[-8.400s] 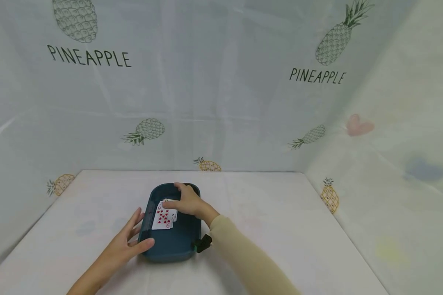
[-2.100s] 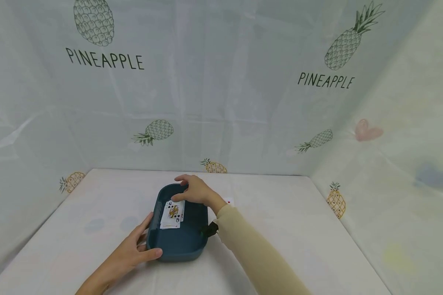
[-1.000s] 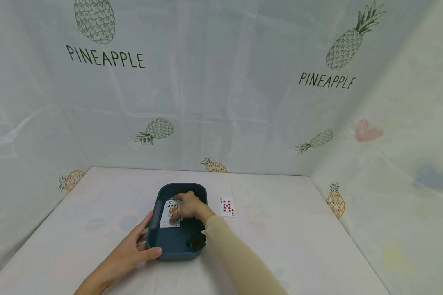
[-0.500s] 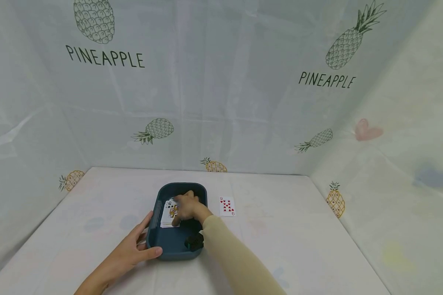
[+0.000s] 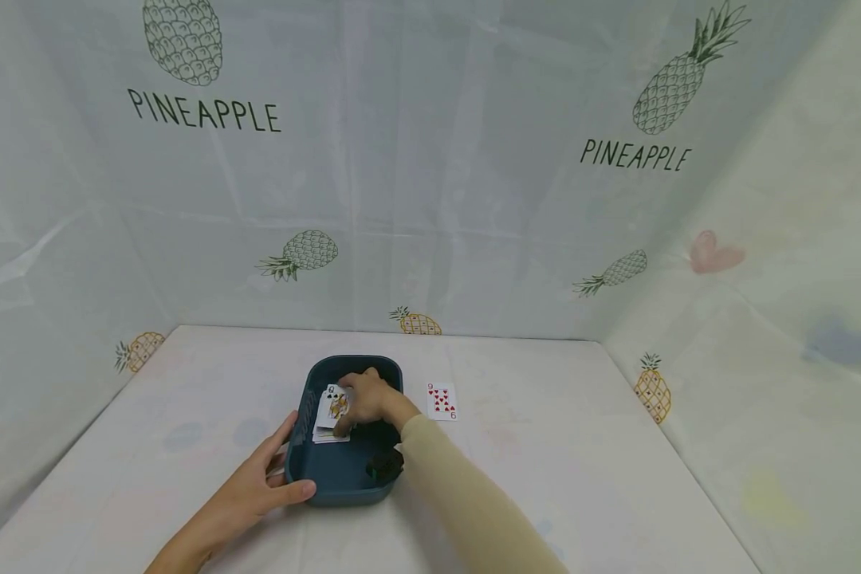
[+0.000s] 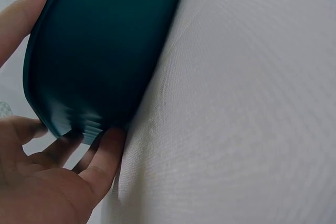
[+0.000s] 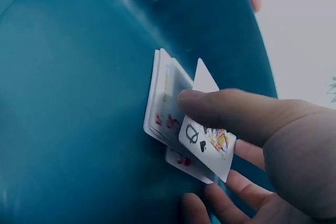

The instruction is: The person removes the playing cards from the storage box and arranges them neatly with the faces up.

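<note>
A dark blue tray (image 5: 333, 478) lies on the white-covered table, with a small stack of playing cards (image 5: 323, 438) inside it. The queen of spades (image 7: 207, 142) is tilted up from the stack, pinched by my right hand (image 5: 369, 401), its thumb across the card's face in the right wrist view. Red-marked cards (image 7: 167, 106) show beneath it. My left hand (image 5: 251, 486) grips the tray's near left corner, thumb at the near end and fingers (image 6: 102, 158) along the outer side wall.
A nine of hearts card (image 5: 441, 402) lies face up on the table (image 5: 538, 430), right of the tray. A pineapple-print curtain (image 5: 430, 175) hangs behind the table. The black wrist camera (image 5: 384, 465) sits over the tray's right rim.
The nine of hearts, earlier atop the stack, lies on the table outside. My right hand went back into the tray, and the queen's near end has risen from the stack. The left hand holds still lately.
</note>
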The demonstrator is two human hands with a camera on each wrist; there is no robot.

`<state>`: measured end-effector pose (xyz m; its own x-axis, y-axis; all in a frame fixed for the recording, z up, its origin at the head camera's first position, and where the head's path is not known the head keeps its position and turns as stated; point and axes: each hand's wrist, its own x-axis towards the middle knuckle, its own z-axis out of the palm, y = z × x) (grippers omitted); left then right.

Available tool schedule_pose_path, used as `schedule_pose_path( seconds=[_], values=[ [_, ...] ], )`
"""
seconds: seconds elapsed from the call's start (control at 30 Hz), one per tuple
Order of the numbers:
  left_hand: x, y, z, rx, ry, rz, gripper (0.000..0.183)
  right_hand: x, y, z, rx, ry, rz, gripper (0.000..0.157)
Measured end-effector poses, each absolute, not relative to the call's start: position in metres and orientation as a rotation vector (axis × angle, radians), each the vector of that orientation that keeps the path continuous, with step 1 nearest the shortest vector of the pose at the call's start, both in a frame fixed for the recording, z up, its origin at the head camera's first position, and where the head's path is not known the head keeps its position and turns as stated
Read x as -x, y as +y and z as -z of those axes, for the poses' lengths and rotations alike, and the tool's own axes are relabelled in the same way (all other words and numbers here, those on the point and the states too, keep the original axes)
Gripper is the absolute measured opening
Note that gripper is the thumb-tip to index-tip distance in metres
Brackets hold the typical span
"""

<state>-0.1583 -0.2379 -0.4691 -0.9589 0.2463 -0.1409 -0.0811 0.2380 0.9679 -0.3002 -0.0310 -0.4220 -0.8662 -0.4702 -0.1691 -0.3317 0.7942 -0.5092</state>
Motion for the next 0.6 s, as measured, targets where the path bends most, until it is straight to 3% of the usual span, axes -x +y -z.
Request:
schedule_pose_path(
  seconds=[0.6],
  values=[
    [0.159, -0.236, 0.467, -0.074, 2.276, -1.737, 0.110, 0.301, 0.005, 0.375, 0.846, 2.642, 0.773, 0.083]
  ],
)
